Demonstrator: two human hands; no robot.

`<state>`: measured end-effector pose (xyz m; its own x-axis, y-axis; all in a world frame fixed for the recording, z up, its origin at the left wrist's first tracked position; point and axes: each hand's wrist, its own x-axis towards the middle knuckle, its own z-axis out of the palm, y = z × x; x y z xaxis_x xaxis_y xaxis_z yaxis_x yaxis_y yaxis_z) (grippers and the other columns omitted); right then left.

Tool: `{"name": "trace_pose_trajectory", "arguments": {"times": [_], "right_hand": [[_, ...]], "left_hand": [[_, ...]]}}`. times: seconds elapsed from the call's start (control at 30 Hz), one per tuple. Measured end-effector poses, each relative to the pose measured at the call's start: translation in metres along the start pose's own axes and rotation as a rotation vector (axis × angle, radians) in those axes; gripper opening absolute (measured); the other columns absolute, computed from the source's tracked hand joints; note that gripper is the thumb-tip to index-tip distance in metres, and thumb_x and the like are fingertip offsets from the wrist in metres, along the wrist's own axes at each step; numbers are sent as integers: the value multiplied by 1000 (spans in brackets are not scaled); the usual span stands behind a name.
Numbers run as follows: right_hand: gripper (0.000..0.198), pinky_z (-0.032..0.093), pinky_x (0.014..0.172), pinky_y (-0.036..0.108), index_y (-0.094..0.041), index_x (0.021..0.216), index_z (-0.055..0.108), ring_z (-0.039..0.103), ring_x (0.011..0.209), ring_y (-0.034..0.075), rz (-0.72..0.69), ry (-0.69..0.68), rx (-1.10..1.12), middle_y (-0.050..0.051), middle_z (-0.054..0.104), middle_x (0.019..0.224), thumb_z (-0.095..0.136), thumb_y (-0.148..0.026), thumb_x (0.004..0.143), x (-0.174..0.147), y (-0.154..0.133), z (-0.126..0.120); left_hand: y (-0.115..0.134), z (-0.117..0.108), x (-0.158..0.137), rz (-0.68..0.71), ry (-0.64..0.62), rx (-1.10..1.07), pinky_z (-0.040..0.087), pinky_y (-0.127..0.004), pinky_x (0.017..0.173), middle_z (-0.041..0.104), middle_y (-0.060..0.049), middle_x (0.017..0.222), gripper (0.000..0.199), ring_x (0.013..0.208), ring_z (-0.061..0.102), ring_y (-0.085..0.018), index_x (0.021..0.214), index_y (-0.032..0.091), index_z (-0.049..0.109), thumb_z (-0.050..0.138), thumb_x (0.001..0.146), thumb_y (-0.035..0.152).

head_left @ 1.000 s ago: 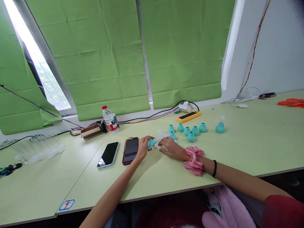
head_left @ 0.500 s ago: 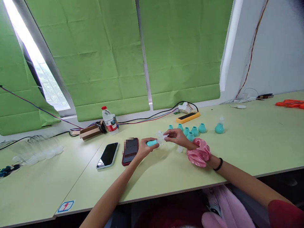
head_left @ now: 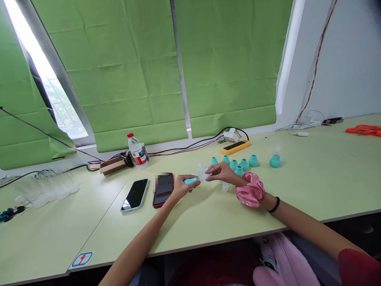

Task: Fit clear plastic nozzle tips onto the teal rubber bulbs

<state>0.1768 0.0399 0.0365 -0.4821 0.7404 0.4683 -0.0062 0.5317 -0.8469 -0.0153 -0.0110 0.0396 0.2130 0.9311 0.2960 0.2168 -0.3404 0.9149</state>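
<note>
My left hand is closed around a small teal rubber-like bulb, which lies on its side. Held by the fingertips of my right hand is a translucent white frilled piece. It meets the bulb's right end; whether the two are joined I cannot tell. Beyond my right hand stand several teal bulbs with open necks. Farther right, another teal bulb carries a clear piece on top. A small translucent piece lies below my right wrist.
Two phones, one pale-edged and one red-cased, lie left of my hands. Behind them are a water bottle, an open cardboard box and cables. A yellow power strip sits at the back. Clear plastic items lie far left.
The frilled piece has turned a little between my hands, and my right fingers have closed in lower on it. The bulb stays in my left hand.
</note>
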Motion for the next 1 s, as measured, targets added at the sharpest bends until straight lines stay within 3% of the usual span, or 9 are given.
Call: {"name": "trace_pose_trajectory", "arguments": {"times": [0.23,0.47,0.73,1.0], "right_hand": [[35,47,59,27,-11,74,67,58,61,16,126,-95,43,6,64,68,73,-31,47,0,8,-4],[36,49,63,29,-9,76,66,60,65,18,210,-187,99,9,65,71,72,-31,48,-3,2,-9],[34,48,68,30,-8,74,66,61,68,19,282,-263,138,9,65,71,73,-28,48,-3,2,-12],[32,47,63,24,-10,74,66,60,68,17,291,-306,85,6,65,71,72,-28,48,-4,2,-13]], "left_hand": [[-3,3,-2,12,5,130,33,-19,39,55,-2,54,40,41,42,-7,82,9,63,64,57,40],[-6,12,-6,151,91,309,43,-24,61,64,-6,74,31,69,56,-18,77,12,65,62,60,38],[-9,15,-11,305,69,444,41,-25,62,63,-7,73,28,66,55,-16,81,13,64,57,67,36],[-10,15,-14,402,37,553,37,-23,56,59,-6,65,28,57,50,-13,86,14,62,52,71,36]]}}
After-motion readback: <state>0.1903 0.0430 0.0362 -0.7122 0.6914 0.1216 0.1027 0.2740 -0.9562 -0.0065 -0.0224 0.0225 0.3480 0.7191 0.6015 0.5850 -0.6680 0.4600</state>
